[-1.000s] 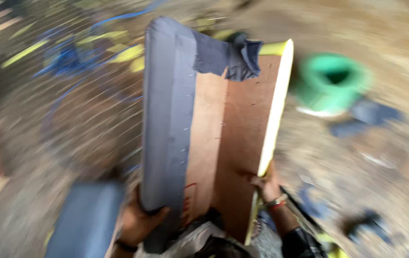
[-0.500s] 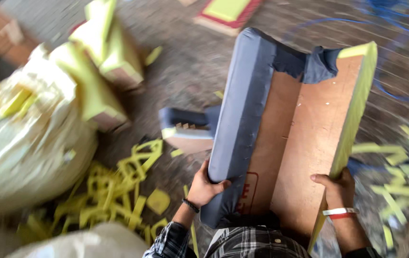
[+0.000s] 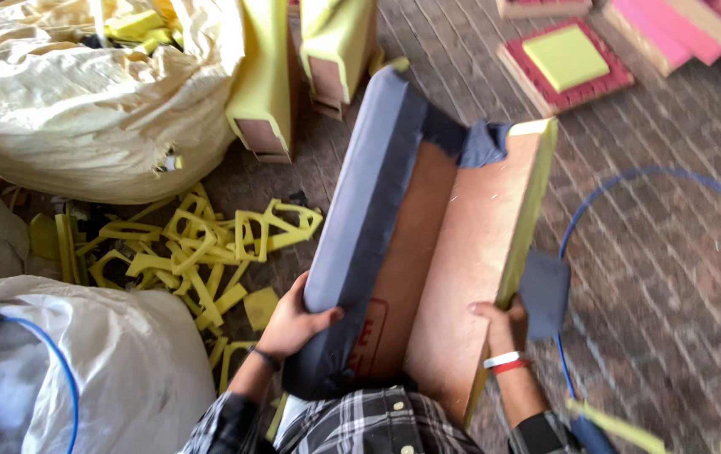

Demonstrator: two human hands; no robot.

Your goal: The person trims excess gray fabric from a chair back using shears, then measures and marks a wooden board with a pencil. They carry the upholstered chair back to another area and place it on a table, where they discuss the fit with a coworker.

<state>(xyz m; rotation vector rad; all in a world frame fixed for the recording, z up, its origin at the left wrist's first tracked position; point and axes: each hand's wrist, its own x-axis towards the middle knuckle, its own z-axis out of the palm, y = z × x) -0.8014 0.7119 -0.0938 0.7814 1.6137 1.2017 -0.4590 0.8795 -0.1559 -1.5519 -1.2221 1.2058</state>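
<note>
The long brown board panel, padded with yellow foam and partly wrapped in grey fabric (image 3: 428,252), was held upright against the person's lap, its bare wooden back turned towards the camera. The left hand (image 3: 293,319) was closed around the fabric-covered padded edge near the bottom, fingers curled over the cloth. The right hand (image 3: 505,324) was pressed on the opposite, foam-edged side, fingers wrapped over the board's rim; a loose grey fabric flap (image 3: 544,292) hung just beside it.

The panel was judged stiff through its board core and soft along the padded rim, probably moderate in weight and awkward from its length. The cloth was likely to slide over the foam, so the firm board edges low on both sides were judged the surest places to grip.

The brick-paved floor (image 3: 663,252) was littered with yellow foam offcuts (image 3: 209,244). A large cream sack (image 3: 83,109) lay at the upper left, a white sack of stuffing (image 3: 108,361) at the lower left. Yellow foam-covered pieces (image 3: 293,59) stood beyond the panel, red-and-yellow cushioned squares (image 3: 567,63) further off, and a blue hose (image 3: 630,181) curved to the right.
</note>
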